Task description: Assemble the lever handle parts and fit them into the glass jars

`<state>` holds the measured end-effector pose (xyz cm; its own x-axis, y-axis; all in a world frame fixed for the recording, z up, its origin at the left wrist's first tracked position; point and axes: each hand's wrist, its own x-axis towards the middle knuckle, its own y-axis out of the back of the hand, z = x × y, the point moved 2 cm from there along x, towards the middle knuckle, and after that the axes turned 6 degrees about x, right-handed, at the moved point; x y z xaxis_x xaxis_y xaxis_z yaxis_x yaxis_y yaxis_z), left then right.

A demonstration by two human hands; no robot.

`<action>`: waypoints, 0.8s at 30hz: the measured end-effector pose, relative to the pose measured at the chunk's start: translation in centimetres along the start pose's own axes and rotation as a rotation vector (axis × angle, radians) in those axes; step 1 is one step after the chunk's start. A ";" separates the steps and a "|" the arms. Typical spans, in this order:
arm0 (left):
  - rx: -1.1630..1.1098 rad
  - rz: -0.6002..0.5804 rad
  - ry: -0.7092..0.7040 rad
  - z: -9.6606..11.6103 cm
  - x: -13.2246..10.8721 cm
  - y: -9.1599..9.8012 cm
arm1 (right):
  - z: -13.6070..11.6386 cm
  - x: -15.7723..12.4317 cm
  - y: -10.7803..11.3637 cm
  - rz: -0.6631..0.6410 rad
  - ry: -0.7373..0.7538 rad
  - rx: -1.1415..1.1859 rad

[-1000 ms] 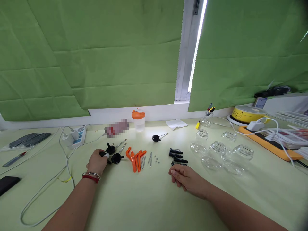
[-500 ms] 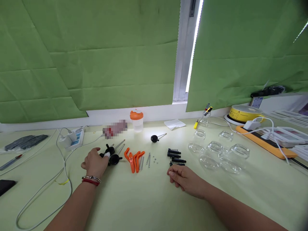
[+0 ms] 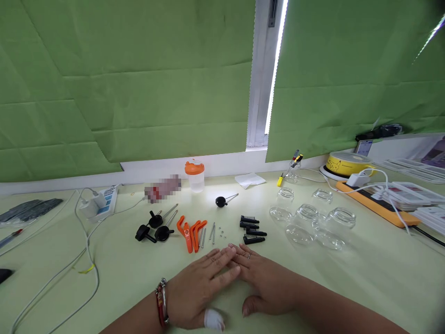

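My left hand [image 3: 205, 287] lies flat with fingers stretched out, its fingertips resting over those of my right hand [image 3: 264, 283]. The left thumb carries a white wrap. My right hand is also flat, fingers extended, holding nothing. Beyond the hands lie several black round caps with thin metal rods [image 3: 163, 233], orange curved levers [image 3: 187, 237], slim metal screws [image 3: 202, 237] and tiny nuts [image 3: 221, 232]. Black cylinders with springs [image 3: 253, 233] sit in a row above my right hand. Another black cap with a rod [image 3: 221, 202] lies farther back.
Several clear glass jars [image 3: 306, 225] stand at the right. Behind are a lidded orange cup [image 3: 194, 175], white paper [image 3: 249, 180] and a jar holding tools [image 3: 292, 174]. White cables [image 3: 88, 241] run along the left from a power strip [image 3: 108, 202]. An orange-edged organiser [image 3: 378, 204] is far right.
My left hand has left the black caps, moved right and toward me, and come to rest on my right hand's fingers. A black cap now lies where it was. My right hand has opened flat.
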<state>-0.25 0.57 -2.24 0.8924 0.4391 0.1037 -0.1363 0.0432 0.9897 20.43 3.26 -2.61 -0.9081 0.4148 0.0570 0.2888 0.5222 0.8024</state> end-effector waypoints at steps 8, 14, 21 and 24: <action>-0.120 -0.172 -0.012 0.2 0.4 -1.1 | -0.4 0.0 -1.0 -0.021 0.070 0.015; -0.135 -0.086 -0.035 0.0 0.3 -1.5 | -0.4 0.2 -1.0 -0.023 0.072 0.004; -0.146 -0.103 -0.033 0.0 0.3 -1.2 | 1.0 0.1 0.1 0.146 -0.008 -0.042; -0.160 -0.133 -0.041 0.0 0.4 -1.0 | 2.4 -0.4 1.3 0.354 -0.283 -0.151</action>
<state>0.22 0.70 -3.16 0.9236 0.3829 -0.0196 -0.0795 0.2413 0.9672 21.92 5.55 -3.03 -0.6372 0.7456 0.1950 0.4994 0.2068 0.8413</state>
